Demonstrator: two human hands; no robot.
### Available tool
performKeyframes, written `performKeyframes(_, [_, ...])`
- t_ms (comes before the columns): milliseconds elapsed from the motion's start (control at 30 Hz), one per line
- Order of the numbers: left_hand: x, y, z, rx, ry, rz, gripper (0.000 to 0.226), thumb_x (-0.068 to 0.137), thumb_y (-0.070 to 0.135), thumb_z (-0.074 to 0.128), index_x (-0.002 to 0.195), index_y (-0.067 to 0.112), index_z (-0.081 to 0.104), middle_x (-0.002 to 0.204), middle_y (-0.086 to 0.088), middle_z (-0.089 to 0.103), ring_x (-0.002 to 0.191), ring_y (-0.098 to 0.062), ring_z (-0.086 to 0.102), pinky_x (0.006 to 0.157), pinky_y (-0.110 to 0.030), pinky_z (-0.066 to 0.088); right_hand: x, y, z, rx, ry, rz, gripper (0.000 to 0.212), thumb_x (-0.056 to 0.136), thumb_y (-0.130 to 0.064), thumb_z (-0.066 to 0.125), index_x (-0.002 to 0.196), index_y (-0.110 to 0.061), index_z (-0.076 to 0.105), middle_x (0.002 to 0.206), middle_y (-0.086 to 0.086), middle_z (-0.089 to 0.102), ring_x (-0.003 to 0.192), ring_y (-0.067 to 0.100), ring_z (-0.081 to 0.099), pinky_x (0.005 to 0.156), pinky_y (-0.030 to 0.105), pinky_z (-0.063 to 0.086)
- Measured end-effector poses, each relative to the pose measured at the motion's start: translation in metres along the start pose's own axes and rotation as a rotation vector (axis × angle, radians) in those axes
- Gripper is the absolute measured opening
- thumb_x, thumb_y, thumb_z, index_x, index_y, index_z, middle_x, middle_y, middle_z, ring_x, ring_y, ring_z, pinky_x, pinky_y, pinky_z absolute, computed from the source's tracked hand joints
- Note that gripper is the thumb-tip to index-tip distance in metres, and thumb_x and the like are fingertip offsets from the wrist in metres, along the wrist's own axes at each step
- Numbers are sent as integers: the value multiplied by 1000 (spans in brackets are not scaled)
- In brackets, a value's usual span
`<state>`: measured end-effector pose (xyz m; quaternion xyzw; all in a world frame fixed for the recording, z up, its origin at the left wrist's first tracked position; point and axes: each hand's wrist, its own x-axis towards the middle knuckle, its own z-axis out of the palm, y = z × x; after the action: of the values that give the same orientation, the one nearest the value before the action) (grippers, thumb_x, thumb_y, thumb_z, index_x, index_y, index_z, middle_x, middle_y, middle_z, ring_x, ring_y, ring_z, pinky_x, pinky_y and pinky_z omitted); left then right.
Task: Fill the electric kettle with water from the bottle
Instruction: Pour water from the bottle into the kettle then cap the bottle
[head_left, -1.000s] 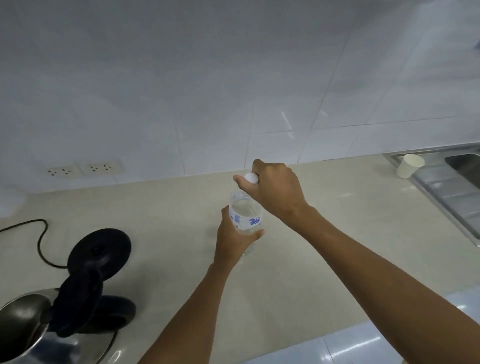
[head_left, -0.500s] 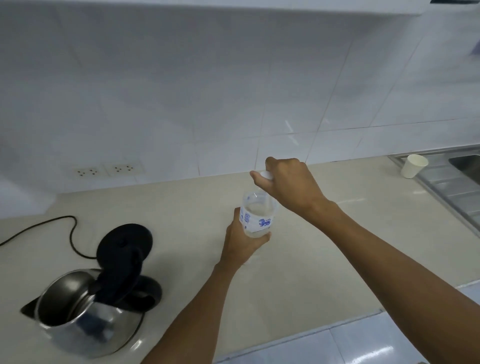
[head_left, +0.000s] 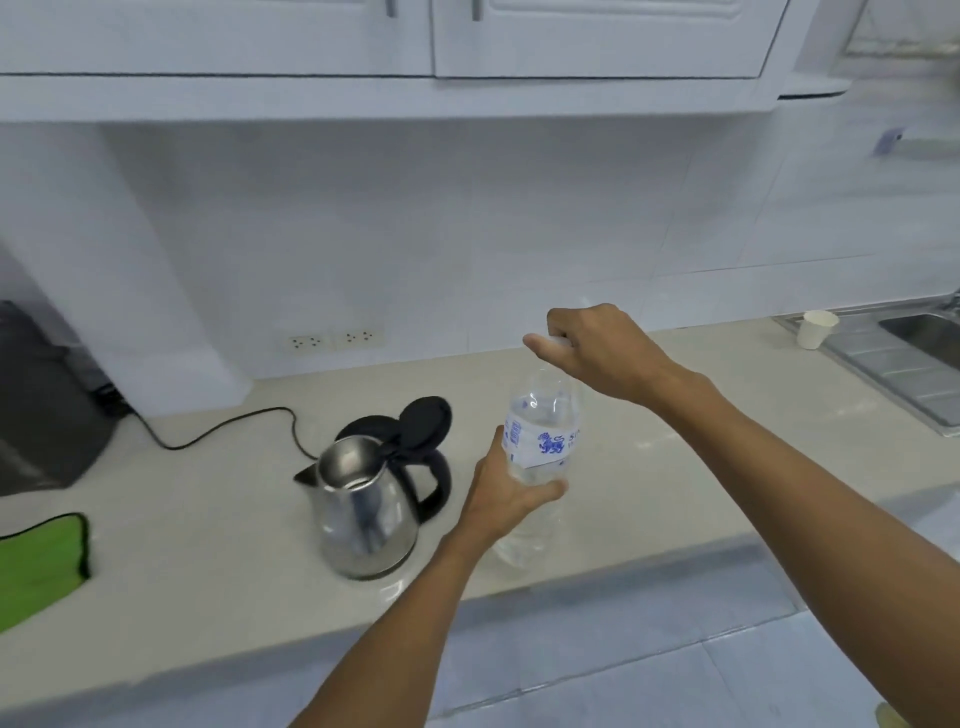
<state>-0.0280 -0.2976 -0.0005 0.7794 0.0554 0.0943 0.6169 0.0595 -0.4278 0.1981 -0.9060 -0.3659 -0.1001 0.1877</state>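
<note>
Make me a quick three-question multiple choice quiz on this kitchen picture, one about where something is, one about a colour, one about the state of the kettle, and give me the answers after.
1. Where does the paper cup stand?
A. beside the kettle
B. at the far right, by the sink
C. on the green cloth

2. What colour is the cloth at the left edge of the counter?
A. green
B. red
C. white

3. How is the kettle's lid?
A. shut
C. taken off and lying on the counter
B. flipped open

Answers:
1 B: the paper cup stands at the edge of the sink, far from the kettle.
2 A: the cloth is bright green.
3 B: the black lid is tipped back on its hinge, so the steel inside shows.
</note>
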Motion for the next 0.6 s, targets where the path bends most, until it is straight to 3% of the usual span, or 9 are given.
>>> performKeyframes(100, [-34, 0, -32, 10, -20, 19, 72, 68, 29, 95, 128, 37, 56, 118, 14, 75, 106, -5, 73, 88, -25, 58, -13, -34, -7, 60, -109, -64, 42, 100, -48, 54, 84, -9, 60, 65, -3, 54, 63, 17, 50, 57, 30, 37])
performKeyframes(200, [-65, 3, -64, 55, 8, 30, 78, 66, 31, 95, 133, 35, 55, 125, 16, 72, 115, -3, 68, 98, -31, 55, -17, -64, -14, 85, -247, -184, 30, 103, -45, 52, 103, -20, 69, 86, -7, 62, 79, 7, 56, 70, 26, 40])
performKeyframes(300, [-91, 4, -97, 92, 41, 24, 82, 64, 26, 93, 136, 35, 55, 126, 18, 71, 118, -3, 67, 101, -31, 54, -17, -93, -10, 83, -272, -227, 25, 102, -44, 54, 107, -26, 71, 84, -9, 61, 80, 6, 57, 72, 27, 39])
performKeyframes(367, [-105, 3, -119, 124, 53, 4, 80, 63, 25, 91, 134, 37, 55, 123, 18, 72, 114, -2, 68, 96, -29, 54, -13, -112, -2, 79, -268, -192, 29, 99, -51, 56, 103, -27, 73, 76, -16, 61, 71, 1, 62, 69, 28, 42])
performKeyframes(433, [-119, 3, -142, 176, 57, -29, 80, 63, 26, 90, 132, 41, 55, 122, 19, 71, 112, -1, 67, 94, -27, 55, -7, -131, 9, 65, -254, -112, 42, 96, -59, 56, 87, -22, 72, 65, -15, 62, 48, 1, 63, 60, 27, 45])
performKeyframes(533, [-135, 4, -174, 279, 65, -70, 78, 60, 31, 89, 126, 51, 52, 118, 23, 70, 107, 5, 66, 89, -20, 55, 5, -158, 30, -43, -255, -8, 65, 97, -64, 48, 67, -7, 61, 60, 5, 70, 29, 11, 58, 48, 25, 43])
performKeyframes(600, [-141, 6, -195, 344, 73, -105, 76, 59, 36, 88, 124, 51, 51, 115, 23, 69, 102, 7, 66, 83, -20, 54, 12, -173, 45, -83, -274, -4, 62, 99, -58, 46, 64, -8, 55, 60, 10, 72, 28, 14, 56, 45, 24, 40])
